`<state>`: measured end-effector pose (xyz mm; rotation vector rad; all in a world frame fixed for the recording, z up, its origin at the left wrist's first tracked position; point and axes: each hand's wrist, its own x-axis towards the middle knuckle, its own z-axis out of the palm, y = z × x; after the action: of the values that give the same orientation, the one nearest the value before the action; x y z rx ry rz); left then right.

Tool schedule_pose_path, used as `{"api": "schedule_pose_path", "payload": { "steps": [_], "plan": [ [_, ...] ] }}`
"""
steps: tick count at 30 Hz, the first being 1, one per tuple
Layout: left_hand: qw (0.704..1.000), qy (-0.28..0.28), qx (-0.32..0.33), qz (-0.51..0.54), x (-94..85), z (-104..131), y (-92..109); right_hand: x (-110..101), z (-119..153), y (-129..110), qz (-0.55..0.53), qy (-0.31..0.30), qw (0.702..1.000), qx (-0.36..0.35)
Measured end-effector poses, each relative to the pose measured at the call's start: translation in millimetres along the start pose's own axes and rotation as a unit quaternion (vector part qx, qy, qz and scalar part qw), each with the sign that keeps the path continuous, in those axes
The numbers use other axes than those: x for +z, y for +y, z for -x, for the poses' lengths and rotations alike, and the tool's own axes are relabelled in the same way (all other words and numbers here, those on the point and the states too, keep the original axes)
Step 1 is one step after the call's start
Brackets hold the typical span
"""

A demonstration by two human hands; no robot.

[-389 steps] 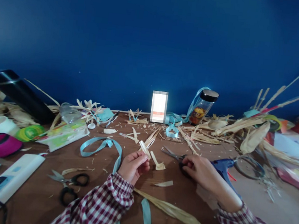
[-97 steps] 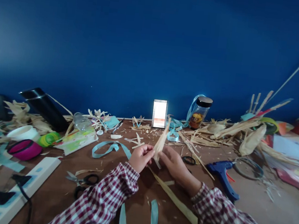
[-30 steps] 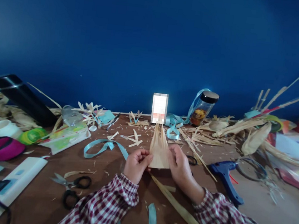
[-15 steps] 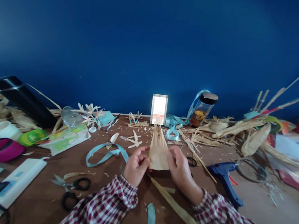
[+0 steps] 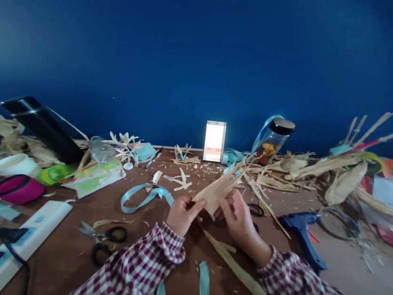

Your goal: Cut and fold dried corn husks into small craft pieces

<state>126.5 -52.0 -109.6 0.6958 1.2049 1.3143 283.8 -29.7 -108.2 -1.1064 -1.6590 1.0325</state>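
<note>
A pale corn husk (image 5: 217, 190) with a frayed, narrow far end is held up between my two hands over the brown table. My left hand (image 5: 182, 213) pinches its near left corner between thumb and fingers. At the opposite edge, my right hand (image 5: 237, 217) has its fingers closed on the husk. The husk tilts, its thin end pointing up and to the right. Below my hands lies a long husk strip (image 5: 239, 271). Light blue ribbon pieces (image 5: 204, 285) lie nearer to me, and a looped blue ribbon (image 5: 130, 198) rests left of my left hand.
Scissors (image 5: 104, 238) lie at left beside a white power strip (image 5: 24, 246). A blue glue gun (image 5: 304, 240) is at right. Along the wall stand a tilted glass jar (image 5: 271, 144), a black flask (image 5: 47, 128) and piles of husks (image 5: 345, 178). A blurred white rectangle (image 5: 215, 138) stands at the back.
The husk has turned from pointing straight away to slanting up and right. Both hands still hold it. The whole view has shifted slightly, moving the table's things rightward.
</note>
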Motion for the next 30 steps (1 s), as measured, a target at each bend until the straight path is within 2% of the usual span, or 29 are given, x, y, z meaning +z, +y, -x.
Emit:
{"api": "schedule_pose_path", "payload": {
  "steps": [3, 6, 8, 10, 12, 17, 21, 25, 27, 29, 30],
  "plan": [
    [0.996, 0.066, -0.005, 0.063, -3.5, -6.6, 2.0, -2.3, -0.9, 0.6, 0.008, 0.001, 1.0, 0.01],
    [0.982, 0.133, 0.008, 0.132, -5.2, -12.0, 6.1, -4.0, 1.1, 0.4, 0.188, -0.027, 0.98, -0.054],
    [0.974, 0.159, 0.016, 0.162, -5.3, -13.8, 8.1, -2.4, 3.8, -0.7, 0.315, -0.077, 0.941, -0.099],
    [0.97, 0.166, 0.016, 0.177, -4.8, -14.0, 9.0, 1.0, 6.3, -1.8, 0.392, -0.11, 0.906, -0.119],
    [0.97, 0.158, 0.013, 0.183, -3.7, -12.8, 9.0, 4.4, 7.7, -2.1, 0.435, -0.118, 0.884, -0.123],
    [0.972, 0.148, -0.002, 0.183, -1.4, -8.4, 8.1, 7.4, 8.5, 1.8, 0.455, -0.107, 0.876, -0.117],
    [0.975, 0.138, -0.013, 0.174, -0.7, -7.1, 6.7, 5.1, 8.3, 4.4, 0.447, -0.079, 0.885, -0.098],
    [0.98, 0.125, -0.01, 0.158, 0.0, -5.7, 6.3, -0.6, 4.1, 1.4, 0.405, -0.048, 0.909, -0.083],
    [0.983, 0.112, -0.015, 0.142, 0.3, -4.8, 5.8, -2.7, 2.0, -2.3, 0.313, -0.028, 0.947, -0.063],
    [0.988, 0.098, -0.024, 0.12, 0.6, -4.0, 4.5, -2.9, 1.1, -6.7, 0.159, -0.011, 0.987, -0.023],
    [0.99, 0.091, -0.028, 0.108, 0.8, -3.6, 3.5, -2.4, 1.1, -8.8, 0.08, -0.004, 0.997, 0.004]
  ]
}}
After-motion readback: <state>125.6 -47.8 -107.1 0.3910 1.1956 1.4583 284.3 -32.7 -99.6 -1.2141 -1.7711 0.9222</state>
